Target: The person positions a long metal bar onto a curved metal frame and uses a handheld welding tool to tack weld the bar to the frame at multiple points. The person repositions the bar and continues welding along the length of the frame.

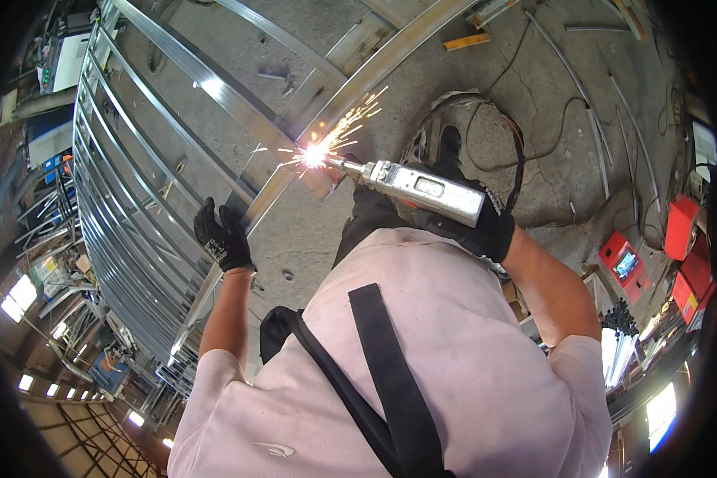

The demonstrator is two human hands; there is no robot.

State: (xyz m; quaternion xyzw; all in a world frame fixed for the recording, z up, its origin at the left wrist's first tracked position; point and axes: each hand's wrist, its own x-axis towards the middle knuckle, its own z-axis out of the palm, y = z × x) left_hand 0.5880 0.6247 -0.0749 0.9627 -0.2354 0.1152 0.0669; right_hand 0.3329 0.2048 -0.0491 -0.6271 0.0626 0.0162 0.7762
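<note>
My right hand (495,231), in a black glove, is wrapped round a boxy silver welding gun (430,190). Its narrow nozzle points left at a joint of a metal frame (366,76), where a white-hot glow (315,155) throws orange sparks up and to the right. Glare hides the exact contact between tip and metal. Also gloved in black, my left hand (223,237) lies on the near rail of the frame, lower left of the glow, with its fingers spread. It holds no tool. Long shiny bars (175,119) run away from that rail to the upper left.
A dark cable (522,159) loops over the concrete floor beside my feet. Thin metal rods (589,127) lie to the right. Red machines (625,263), one with a lit screen, stand at the right. A yellow bar (467,41) lies beyond the frame.
</note>
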